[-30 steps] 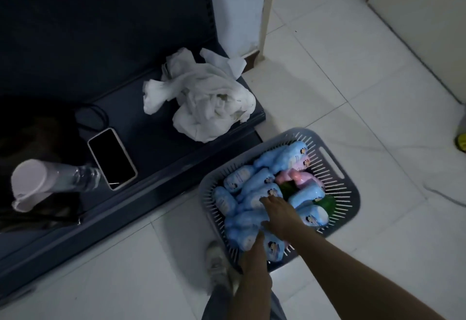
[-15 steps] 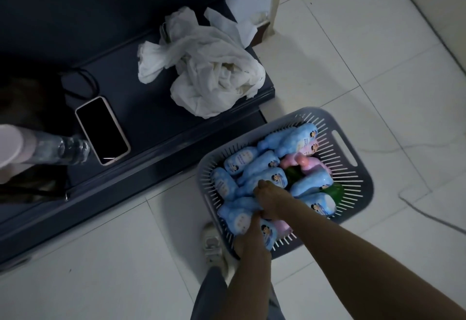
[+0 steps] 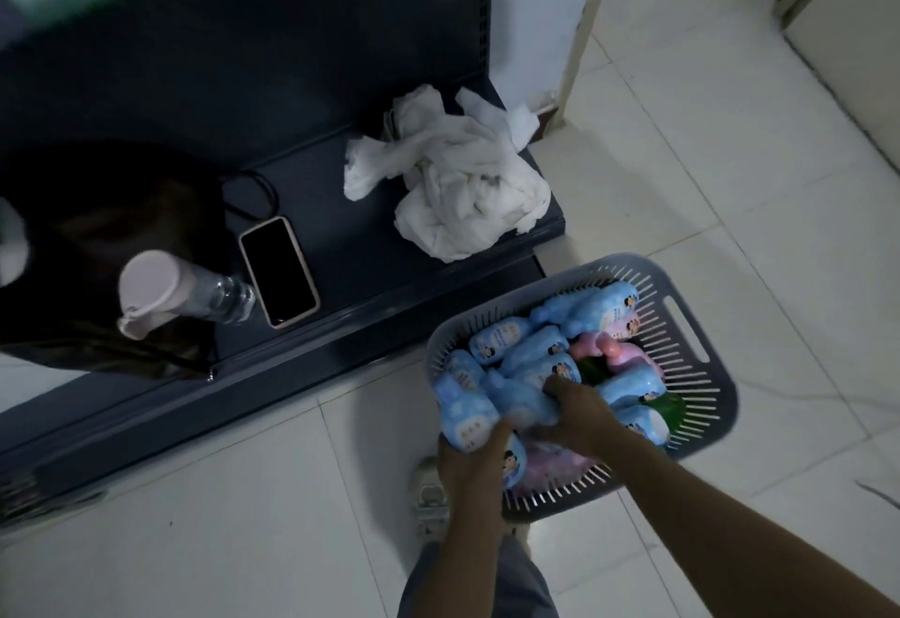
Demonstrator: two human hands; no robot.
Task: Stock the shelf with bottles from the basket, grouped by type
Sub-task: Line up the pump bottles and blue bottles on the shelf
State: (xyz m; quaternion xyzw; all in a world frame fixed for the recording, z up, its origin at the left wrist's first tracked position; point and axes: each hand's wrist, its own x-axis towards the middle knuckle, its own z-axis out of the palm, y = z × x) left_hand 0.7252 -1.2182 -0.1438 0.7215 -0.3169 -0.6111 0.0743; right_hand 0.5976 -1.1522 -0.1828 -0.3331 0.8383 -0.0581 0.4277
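Both hands are down in the basket [image 3: 691,339]. The left hand [image 3: 475,459] is clenched around a blue bottle [image 3: 465,415] at the basket's near left edge, its fingers wrapped over the lower body so the cap end sticks out toward the shelf. The right hand [image 3: 577,415] is closed on a second blue bottle [image 3: 518,400] lying just beside the first, the thumb on top and the fingers underneath; the two hands nearly touch.

Around them the grey slotted basket holds a heap of bottles lying on their sides: mostly blue ones [image 3: 604,308], a few pink ones [image 3: 616,352] toward the middle and under the hands, and green ones [image 3: 669,408], mostly buried, near the right wall. The basket sits on the white tiled floor [image 3: 234,520], just beside the front corner of the dark shelf [image 3: 272,374]. A shoe [image 3: 428,495] shows on the floor under the left forearm.

On the bottom shelf lie a crumpled white cloth [image 3: 453,184] at the right end, a phone [image 3: 279,271] face up with a dark screen, a clear flask with a pale lid [image 3: 151,293] just left of the phone, and a black bag [image 3: 97,252] at the far left.
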